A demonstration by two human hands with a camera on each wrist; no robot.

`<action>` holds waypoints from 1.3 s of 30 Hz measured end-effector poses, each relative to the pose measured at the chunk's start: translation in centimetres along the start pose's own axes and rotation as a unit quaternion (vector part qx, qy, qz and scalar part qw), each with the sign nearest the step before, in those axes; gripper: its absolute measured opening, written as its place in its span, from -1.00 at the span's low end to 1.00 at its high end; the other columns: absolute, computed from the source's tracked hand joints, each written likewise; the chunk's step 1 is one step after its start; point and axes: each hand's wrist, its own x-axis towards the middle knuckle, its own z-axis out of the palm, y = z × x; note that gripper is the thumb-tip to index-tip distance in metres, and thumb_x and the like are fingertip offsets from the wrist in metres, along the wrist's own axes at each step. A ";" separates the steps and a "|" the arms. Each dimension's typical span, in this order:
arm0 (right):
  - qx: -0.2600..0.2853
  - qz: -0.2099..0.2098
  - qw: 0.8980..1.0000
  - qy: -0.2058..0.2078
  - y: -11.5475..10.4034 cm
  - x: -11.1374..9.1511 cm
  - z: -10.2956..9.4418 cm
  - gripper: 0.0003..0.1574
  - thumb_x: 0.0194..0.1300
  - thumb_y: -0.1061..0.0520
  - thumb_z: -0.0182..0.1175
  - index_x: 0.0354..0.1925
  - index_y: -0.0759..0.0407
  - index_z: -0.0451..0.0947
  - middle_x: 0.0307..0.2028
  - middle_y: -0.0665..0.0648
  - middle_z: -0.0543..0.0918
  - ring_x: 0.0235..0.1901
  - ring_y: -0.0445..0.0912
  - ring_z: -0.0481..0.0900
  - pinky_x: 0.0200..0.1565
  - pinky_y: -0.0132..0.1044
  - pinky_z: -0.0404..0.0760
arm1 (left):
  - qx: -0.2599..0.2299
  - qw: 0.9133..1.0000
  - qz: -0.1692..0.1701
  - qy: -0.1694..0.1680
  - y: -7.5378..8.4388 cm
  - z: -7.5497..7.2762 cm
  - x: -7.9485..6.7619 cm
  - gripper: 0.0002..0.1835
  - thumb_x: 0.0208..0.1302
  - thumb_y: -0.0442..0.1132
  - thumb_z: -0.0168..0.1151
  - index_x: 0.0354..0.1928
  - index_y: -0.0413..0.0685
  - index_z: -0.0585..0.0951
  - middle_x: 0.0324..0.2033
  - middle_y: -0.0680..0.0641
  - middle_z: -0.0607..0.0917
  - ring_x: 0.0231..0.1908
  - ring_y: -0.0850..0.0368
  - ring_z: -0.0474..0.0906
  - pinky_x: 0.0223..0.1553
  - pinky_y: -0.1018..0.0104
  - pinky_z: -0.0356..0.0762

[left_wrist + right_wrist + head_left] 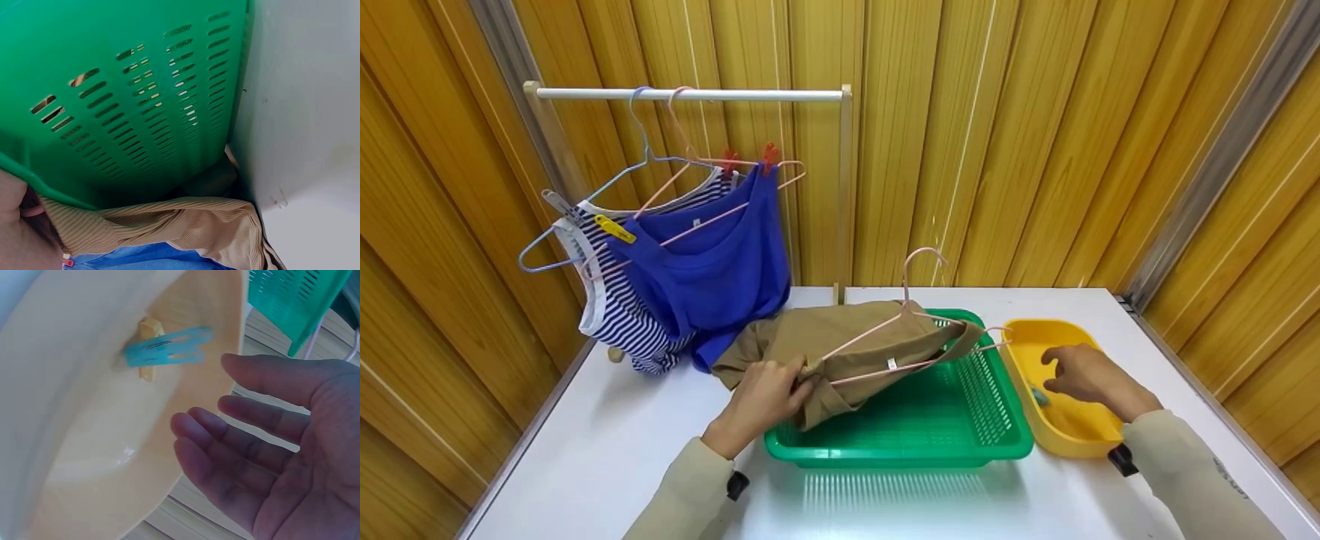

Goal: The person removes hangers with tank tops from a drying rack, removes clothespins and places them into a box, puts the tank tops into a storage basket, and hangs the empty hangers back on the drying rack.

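My left hand (761, 397) pinches the left shoulder of a brown garment (810, 330) together with the end of a pink hanger (924, 250). The hanger runs through the garment's neck, and its hook points up. Below them stands a green basket (900, 453), with part of the garment over it. Above a yellow tray (1076, 448) is my right hand (1087, 375), fingers loosely bent and holding nothing. In the right wrist view, a light-blue clothespin (160, 353) lies across a yellow clothespin (150, 326) in the tray, just beyond the fingertips.
A rack with a white bar (765, 94) stands at the back left. From it hang a blue tank top (727, 270) and a striped tank top (622, 307) on hangers, with red, yellow and grey clothespins on their straps. Yellow slatted walls (1005, 150) enclose the white table (607, 465).
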 end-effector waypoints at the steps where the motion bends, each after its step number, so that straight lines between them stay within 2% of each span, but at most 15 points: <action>1: -0.003 -0.004 1.000 0.011 -0.1 0.0 -0.2 -0.46 0.23 0.09 0.33 0.09 0.37 0.50 -0.21 0.29 0.66 -0.31 0.01 0.56 -0.20 -0.03 0.65 | 0.001 1.000 0.001 0.000 0.0 0.0 0.0 -0.76 0.27 -0.10 0.32 -0.38 -0.03 0.47 -0.70 0.06 0.46 -0.65 0.25 0.38 -0.63 0.42 0.17; 4: -0.011 -0.029 0.998 0.053 -0.7 -0.1 -0.8 -0.50 0.26 0.09 0.30 0.07 0.36 0.52 -0.18 0.32 0.67 -0.27 0.07 0.60 -0.18 0.03 0.64 | 0.002 1.000 0.000 -0.002 0.0 -0.1 0.1 -0.77 0.27 -0.10 0.32 -0.36 -0.04 0.48 -0.69 0.06 0.47 -0.64 0.24 0.39 -0.63 0.42 0.18; 8: -0.019 -0.068 0.990 0.119 -2.2 -0.5 -1.8 -0.54 0.29 0.10 0.27 0.07 0.34 0.55 -0.11 0.35 0.68 -0.20 0.14 0.64 -0.14 0.09 0.63 | -0.001 1.000 -0.003 -0.004 -0.1 -0.1 0.1 -0.77 0.28 -0.10 0.32 -0.34 -0.04 0.49 -0.68 0.06 0.47 -0.64 0.25 0.38 -0.63 0.42 0.18; 13: -0.018 -0.106 0.976 0.187 -4.6 -0.7 -2.6 -0.56 0.32 0.11 0.26 0.10 0.28 0.54 -0.01 0.30 0.66 -0.10 0.17 0.64 -0.05 0.15 0.61 | -0.016 1.000 -0.009 -0.004 -0.1 0.0 0.0 -0.76 0.28 -0.10 0.32 -0.37 -0.02 0.47 -0.69 0.08 0.45 -0.64 0.27 0.35 -0.64 0.43 0.19; 17: -0.021 -0.137 0.965 0.225 -6.6 -0.6 -2.7 -0.60 0.33 0.10 0.26 0.09 0.22 0.56 0.04 0.25 0.65 -0.06 0.16 0.65 -0.01 0.16 0.60 | -0.013 1.000 -0.005 0.003 -0.1 0.2 -0.1 -0.76 0.28 -0.10 0.32 -0.38 -0.02 0.47 -0.69 0.06 0.46 -0.65 0.24 0.40 -0.64 0.42 0.21; 22: -0.014 -0.162 0.959 0.231 -8.7 -0.4 -2.8 -0.59 0.32 0.08 0.27 0.10 0.18 0.56 0.08 0.22 0.63 0.00 0.17 0.64 0.04 0.16 0.59 | -0.013 1.000 -0.004 0.003 -0.2 0.2 -0.1 -0.76 0.28 -0.10 0.32 -0.39 -0.02 0.47 -0.70 0.07 0.45 -0.65 0.25 0.38 -0.64 0.42 0.20; 27: -0.016 -0.195 0.951 0.239 -10.0 0.5 -2.2 -0.48 0.27 0.09 0.33 0.16 0.20 0.53 0.11 0.23 0.60 0.09 0.19 0.59 0.13 0.16 0.53 | -0.005 1.000 0.003 0.006 -0.2 0.2 0.0 -0.74 0.28 -0.10 0.31 -0.41 -0.01 0.43 -0.73 0.08 0.40 -0.66 0.26 0.34 -0.63 0.41 0.14; 33: -0.019 -0.191 0.960 0.205 -10.9 1.6 -0.9 -0.38 0.25 0.01 0.36 0.23 0.13 0.47 0.20 0.21 0.53 0.15 0.16 0.54 0.18 0.14 0.50 | -0.001 1.000 0.007 0.010 -0.2 0.1 0.0 -0.74 0.28 -0.09 0.31 -0.41 -0.01 0.43 -0.72 0.08 0.43 -0.66 0.25 0.37 -0.63 0.40 0.17; 39: -0.006 -0.184 0.967 0.175 -11.3 2.3 0.1 -0.38 0.28 0.02 0.33 0.25 0.11 0.45 0.16 0.18 0.57 -0.01 0.05 0.62 0.14 0.06 0.56 | 0.002 1.000 0.011 0.011 -0.2 0.2 0.0 -0.74 0.26 -0.10 0.32 -0.40 -0.01 0.43 -0.71 0.05 0.47 -0.64 0.18 0.47 -0.62 0.39 0.22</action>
